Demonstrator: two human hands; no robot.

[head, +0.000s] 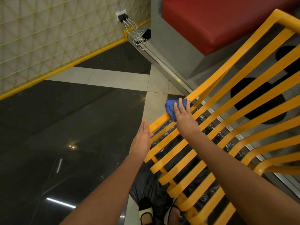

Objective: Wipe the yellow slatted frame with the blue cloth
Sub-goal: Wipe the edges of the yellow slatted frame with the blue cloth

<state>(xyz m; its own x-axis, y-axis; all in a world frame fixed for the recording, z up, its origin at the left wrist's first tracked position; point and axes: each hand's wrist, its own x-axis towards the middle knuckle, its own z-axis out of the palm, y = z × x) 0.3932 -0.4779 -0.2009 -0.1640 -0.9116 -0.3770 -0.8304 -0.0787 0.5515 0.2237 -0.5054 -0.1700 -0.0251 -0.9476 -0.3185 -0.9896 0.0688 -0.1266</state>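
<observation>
Right hand (183,116) is flat on the crumpled blue cloth (170,109), fingers straight and slightly spread, pressing it down onto the outer rail of the yellow slatted metal frame (215,125). The cloth sits bunched on that rail at the frame's left edge, most of it poking out beyond the fingertips and to the left of the palm. Left hand (142,138) is lower on the same rail, fingers straight and held together, its inner edge laid against the rail's near end with the thumb side touching the yellow metal; nothing is held in it. The two hands are near each other along that one bar, the left nearer the person, the right farther up.

The frame's long curved slats fan out toward the upper right, running up to a red padded seat cushion (227,23) on a grey base (175,51). Through the gaps you can see glossy dark floor tiles (56,127) with pale bands crossing them. Down at the bottom edge, the person's feet in pale shoes with black straps (146,215) stand just beside the frame. Over in the far corner, black plugs (123,17) sit in a wall socket on the cream patterned wall (48,30), white cables (138,34) trailing down to a ledge.
</observation>
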